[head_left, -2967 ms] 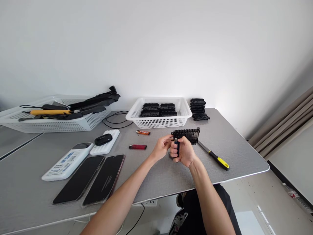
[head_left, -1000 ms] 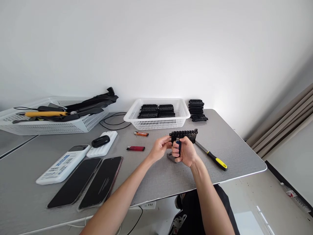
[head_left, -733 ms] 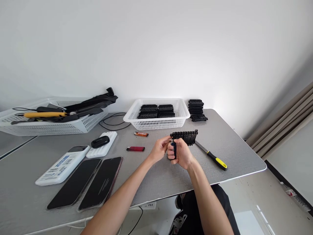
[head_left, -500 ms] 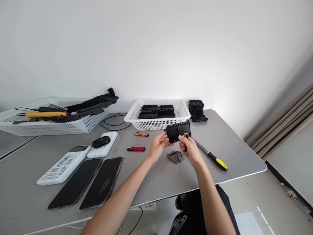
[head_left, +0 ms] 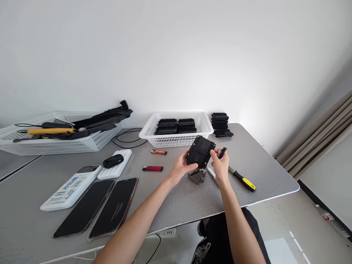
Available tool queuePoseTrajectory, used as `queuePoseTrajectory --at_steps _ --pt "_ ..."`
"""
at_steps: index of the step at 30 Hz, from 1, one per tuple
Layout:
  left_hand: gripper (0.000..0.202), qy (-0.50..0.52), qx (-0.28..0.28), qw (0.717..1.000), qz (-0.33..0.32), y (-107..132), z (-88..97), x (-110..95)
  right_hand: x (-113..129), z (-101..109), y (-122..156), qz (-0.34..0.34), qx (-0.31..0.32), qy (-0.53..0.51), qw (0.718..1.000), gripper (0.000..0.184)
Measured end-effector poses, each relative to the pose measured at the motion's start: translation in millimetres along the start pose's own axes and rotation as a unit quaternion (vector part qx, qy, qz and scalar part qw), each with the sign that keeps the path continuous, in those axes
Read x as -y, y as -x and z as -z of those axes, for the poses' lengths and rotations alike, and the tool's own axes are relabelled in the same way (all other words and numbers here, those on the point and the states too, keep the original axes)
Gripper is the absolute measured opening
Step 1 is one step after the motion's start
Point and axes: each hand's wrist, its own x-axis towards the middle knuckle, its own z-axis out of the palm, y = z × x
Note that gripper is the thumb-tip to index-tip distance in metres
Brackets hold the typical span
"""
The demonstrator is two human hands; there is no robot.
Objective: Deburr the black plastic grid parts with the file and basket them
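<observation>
My left hand [head_left: 182, 168] grips a black square plastic part [head_left: 200, 151] by its lower left edge and holds it tilted above the grey table [head_left: 178, 198]. My right hand [head_left: 220, 165] is closed on a small dark blue lighter [head_left: 222, 152], just right of the part. Under the part a small grey crumpled piece [head_left: 197, 177] lies on the table. A knife with a black and yellow handle [head_left: 242, 179] lies to the right of my right hand.
A white basket [head_left: 177, 138] with black parts stands behind, a stack of black parts [head_left: 220, 124] beside it. A red lighter [head_left: 152, 168] and an orange lighter [head_left: 158, 151] lie left. Two phones [head_left: 99, 207], white devices [head_left: 72, 186] and a tool basket [head_left: 52, 141] fill the left side.
My left hand has lifted the black part and turned its flat face toward me. My right hand has pulled the lighter away from the part's edge to the right.
</observation>
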Motion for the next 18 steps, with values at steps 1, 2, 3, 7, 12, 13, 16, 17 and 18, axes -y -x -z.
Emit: queuePoseTrajectory --at_steps 1,2,3,7,12,13,16,17,18 --pt "0.073 -0.014 0.003 1.0 -0.001 1 -1.8 -1 -1 0 -1 0.033 -0.028 0.014 0.999 0.038" --pt "0.069 -0.026 0.01 1.0 -0.001 2 -3.2 -1 -3 0 -1 0.06 -0.049 0.03 0.997 0.037" --pt "0.065 -0.037 0.018 0.999 -0.001 2 -4.2 -2 -4 1 -2 0.078 -0.057 0.044 0.994 0.035" --pt "0.058 -0.071 0.015 0.997 -0.015 2 -3.4 -3 -6 0 -3 0.13 -0.067 0.078 0.986 0.028" --pt "0.057 -0.1 0.01 0.995 -0.025 -1 0.7 1 -1 -1 2 0.153 -0.062 0.158 0.974 0.023" --pt "0.057 -0.101 0.01 0.994 -0.026 -2 1.0 3 1 -2 4 0.156 -0.063 0.183 0.969 0.021" --pt "0.057 -0.102 -0.011 0.994 -0.037 -3 1.2 6 10 -3 11 0.156 -0.063 0.24 0.956 0.022" --pt "0.057 -0.104 -0.021 0.994 -0.042 -3 1.3 6 13 -4 14 0.147 -0.056 0.242 0.957 0.024" --pt "0.058 -0.105 -0.031 0.993 -0.047 -3 1.4 7 16 -6 16 0.133 -0.041 0.232 0.963 0.026"
